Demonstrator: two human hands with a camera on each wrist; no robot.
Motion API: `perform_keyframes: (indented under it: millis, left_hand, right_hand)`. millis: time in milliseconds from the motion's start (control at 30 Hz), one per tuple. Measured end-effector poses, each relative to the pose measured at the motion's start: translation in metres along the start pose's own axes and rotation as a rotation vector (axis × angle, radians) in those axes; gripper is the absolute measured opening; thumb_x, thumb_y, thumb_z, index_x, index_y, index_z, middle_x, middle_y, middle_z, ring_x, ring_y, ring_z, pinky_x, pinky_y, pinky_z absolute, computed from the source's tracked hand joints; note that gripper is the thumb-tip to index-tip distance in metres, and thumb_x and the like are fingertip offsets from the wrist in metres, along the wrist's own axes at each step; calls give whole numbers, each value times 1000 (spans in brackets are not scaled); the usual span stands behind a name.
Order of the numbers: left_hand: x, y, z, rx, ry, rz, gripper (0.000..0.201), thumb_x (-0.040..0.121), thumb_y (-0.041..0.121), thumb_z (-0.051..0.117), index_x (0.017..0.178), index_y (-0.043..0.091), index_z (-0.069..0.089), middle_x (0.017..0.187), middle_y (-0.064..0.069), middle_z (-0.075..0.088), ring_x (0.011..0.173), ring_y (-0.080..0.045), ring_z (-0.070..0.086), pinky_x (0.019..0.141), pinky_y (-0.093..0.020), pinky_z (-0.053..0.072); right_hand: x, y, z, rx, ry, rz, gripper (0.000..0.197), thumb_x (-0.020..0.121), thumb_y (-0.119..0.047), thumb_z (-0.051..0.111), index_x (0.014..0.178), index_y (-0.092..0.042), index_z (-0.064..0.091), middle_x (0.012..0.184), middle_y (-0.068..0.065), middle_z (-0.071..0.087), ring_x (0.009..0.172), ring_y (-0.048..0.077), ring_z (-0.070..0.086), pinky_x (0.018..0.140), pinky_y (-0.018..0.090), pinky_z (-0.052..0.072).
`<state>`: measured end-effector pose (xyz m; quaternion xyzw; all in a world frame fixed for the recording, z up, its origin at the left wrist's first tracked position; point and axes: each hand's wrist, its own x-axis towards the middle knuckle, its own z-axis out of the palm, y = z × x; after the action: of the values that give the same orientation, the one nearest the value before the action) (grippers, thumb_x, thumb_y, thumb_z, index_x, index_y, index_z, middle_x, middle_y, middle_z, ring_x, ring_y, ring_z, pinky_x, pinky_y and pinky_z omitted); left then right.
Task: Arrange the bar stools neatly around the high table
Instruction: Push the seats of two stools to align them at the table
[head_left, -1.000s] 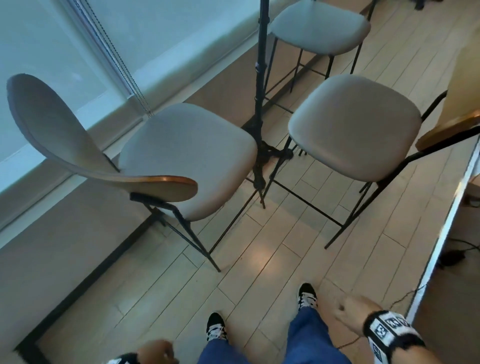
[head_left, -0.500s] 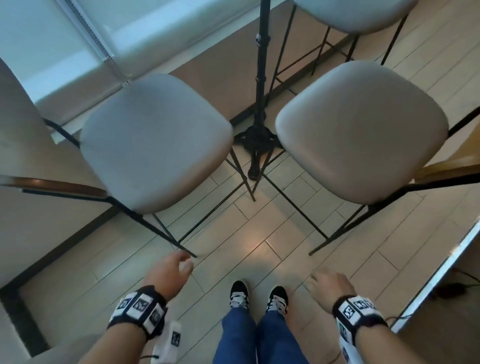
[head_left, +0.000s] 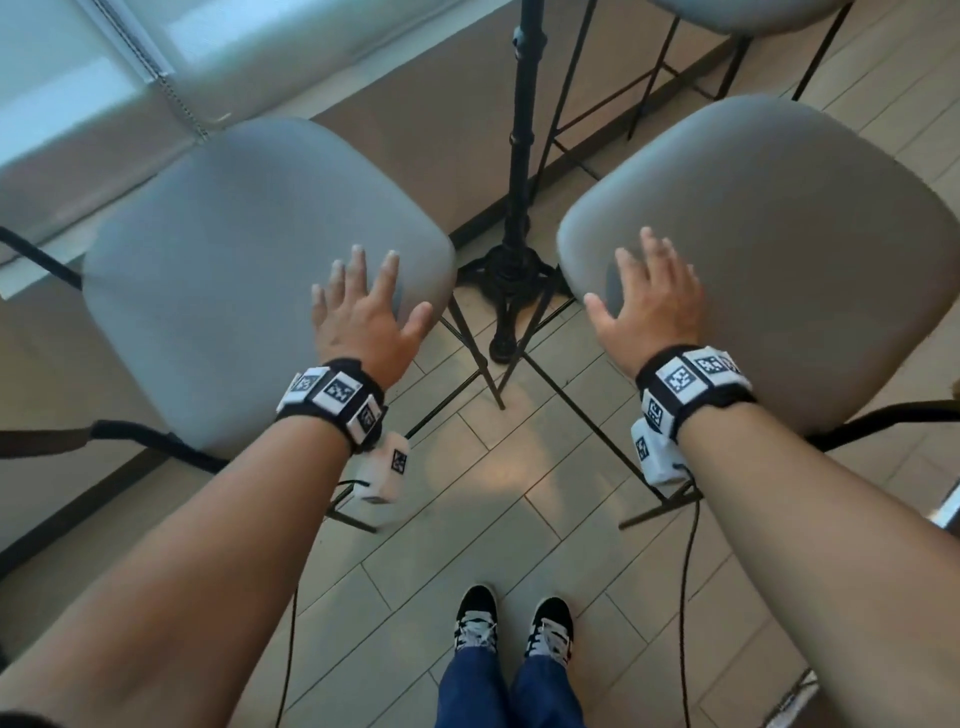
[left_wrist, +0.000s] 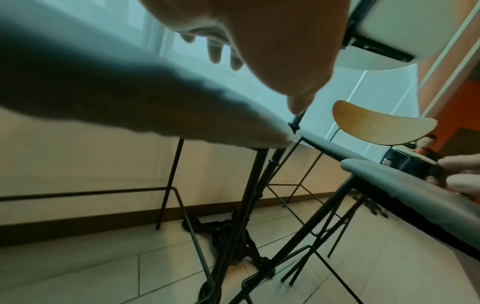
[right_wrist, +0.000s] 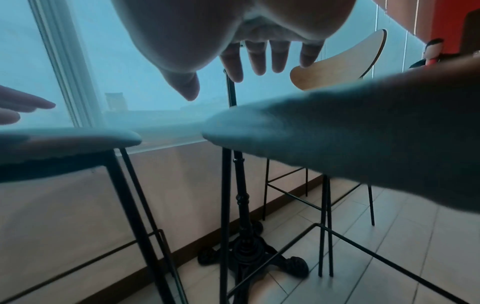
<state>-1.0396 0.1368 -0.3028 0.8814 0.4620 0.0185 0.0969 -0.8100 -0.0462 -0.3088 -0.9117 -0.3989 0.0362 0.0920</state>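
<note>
Reaching forward with both arms, the person spreads the left hand (head_left: 363, 317) flat above the near right corner of the left stool (head_left: 249, 270), fingers straight and splayed, gripping nothing. The left wrist view shows a gap between palm and cushion, so the hand hovers just above the seat and does not yet press it. The right hand (head_left: 649, 301) is likewise open, fingers extended, over the near left corner of the right stool (head_left: 769, 249); the right wrist view shows its fingertips clear of the seat edge.

Each hand takes the inner corner of its own seat, probably because a flat palm there can steer or swing a stool without lifting it. The two stools stand side by side, their inner corners close but apart, with the black table post (head_left: 524, 156) and its cast foot between them on the tiled floor (head_left: 509, 467). Their thin black legs cross near that foot, which may snag if either is turned sharply.

A third stool (head_left: 748, 15) stands beyond the post, near the wall. The tabletop itself appears only in the left wrist view, overhead. The person's shoes (head_left: 511, 623) are planted midway between the two seats.
</note>
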Motion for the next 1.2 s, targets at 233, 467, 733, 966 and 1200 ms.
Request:
perform_keyframes:
  millis: [233, 467, 733, 966, 1200]
  left_hand:
    - [18, -6, 25, 101, -8, -79, 90, 81, 88, 24, 154, 37, 18, 166, -5, 13, 152, -31, 11, 116, -66, 6]
    - [32, -19, 19, 128, -9, 21, 88, 82, 81, 40, 153, 31, 27, 163, -12, 21, 149, -35, 17, 114, -71, 11]
    - [37, -49, 14, 165, 1, 102, 86, 85, 75, 46, 154, 27, 28, 162, -17, 22, 150, -35, 18, 115, -69, 13]
    - [39, -45, 16, 130, 22, 80, 84, 85, 71, 52, 153, 27, 33, 162, -16, 25, 149, -34, 20, 115, -69, 12]
    - [38, -46, 20, 80, 64, 66, 82, 84, 69, 56, 151, 27, 37, 161, -16, 27, 149, -34, 21, 116, -69, 10]
  right_hand:
    - [15, 16, 27, -131, -51, 101, 94, 84, -82, 23, 156, -22, 12, 165, 9, 9, 151, 33, 8, 121, 56, 10]
    - [19, 25, 27, -117, -42, 45, 95, 82, -75, 46, 155, -23, 17, 165, 11, 12, 150, 35, 10, 122, 52, 9]
    - [12, 39, 27, -96, -13, 18, 89, 83, -69, 53, 154, -24, 22, 164, 11, 15, 150, 36, 13, 123, 48, 10]
    - [2, 33, 32, -46, 49, -4, 84, 81, -59, 63, 150, -21, 34, 160, 16, 26, 147, 40, 21, 120, 50, 17]
    - [-7, 30, 34, -69, 43, -41, 83, 83, -59, 61, 151, -20, 33, 160, 17, 26, 147, 39, 22, 120, 50, 18]
